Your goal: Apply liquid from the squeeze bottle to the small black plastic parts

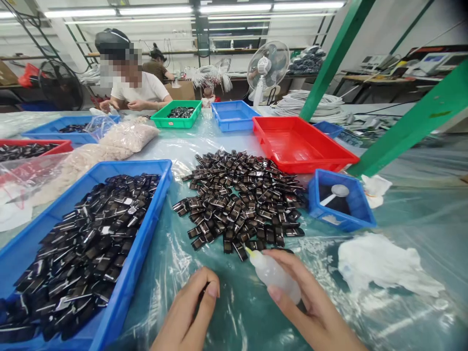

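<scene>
Holding squeeze bottle (276, 275) in right hand (314, 307) | left hand (190, 312) pinching small part

You have five blue trays (109, 312), two red trays (303, 146), one green tray (175, 119), one squeeze bottle (274, 275) and two fans (266, 68).

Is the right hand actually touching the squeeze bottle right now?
Touching. The head view shows the right hand wrapped around the translucent squeeze bottle, thumb pressed on its side, with the nozzle pointing toward the pile of dark parts.
</scene>
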`<state>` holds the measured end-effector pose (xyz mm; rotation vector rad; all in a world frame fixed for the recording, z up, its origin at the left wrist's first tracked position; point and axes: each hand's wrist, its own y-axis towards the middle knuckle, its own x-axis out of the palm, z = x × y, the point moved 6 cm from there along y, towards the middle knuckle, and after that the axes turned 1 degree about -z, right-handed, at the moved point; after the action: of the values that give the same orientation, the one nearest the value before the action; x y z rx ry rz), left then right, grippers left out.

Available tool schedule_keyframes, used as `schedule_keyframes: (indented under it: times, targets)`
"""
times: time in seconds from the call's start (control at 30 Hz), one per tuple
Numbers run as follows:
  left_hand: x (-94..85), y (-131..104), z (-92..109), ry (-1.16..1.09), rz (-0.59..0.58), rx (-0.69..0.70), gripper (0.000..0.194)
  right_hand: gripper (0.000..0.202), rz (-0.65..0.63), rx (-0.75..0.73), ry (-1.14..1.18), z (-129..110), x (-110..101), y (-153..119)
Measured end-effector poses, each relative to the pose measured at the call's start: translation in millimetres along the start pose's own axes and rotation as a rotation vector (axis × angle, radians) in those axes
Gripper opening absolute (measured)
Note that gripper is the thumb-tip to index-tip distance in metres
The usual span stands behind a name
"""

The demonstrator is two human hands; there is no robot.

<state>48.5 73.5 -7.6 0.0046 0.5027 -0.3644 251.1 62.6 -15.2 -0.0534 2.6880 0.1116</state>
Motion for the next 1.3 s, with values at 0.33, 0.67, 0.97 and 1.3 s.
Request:
schedule_keyframes:
  times: [0.33, 0.67, 0.97, 1.3]
  targets:
    - [-1.6, -1.0, -5.6, -0.182, 0.030, 0.049, 0.026, 0.041, 0.052, -0.119, 0.078, -8.9, -4.7, 4.2]
    - [-5.1, 2.9, -25.8, -0.287, 0.032, -0.051, 0.015, 0.026, -0.029, 0.022, 0.112, -4.1, 1.7, -2.4]
    - [-2.8, -0.5, -24.1, -0.298, 0.026, -0.026, 0.016, 0.028, -0.033, -0.025, 0.038, -10.8, 1.9, 1.7]
    - [-0.7, -0.4, -14.4, -0.269, -0.026, 0.025, 0.020, 0.035, 0.006, -0.061, -0.007, -8.9, 1.3, -1.0]
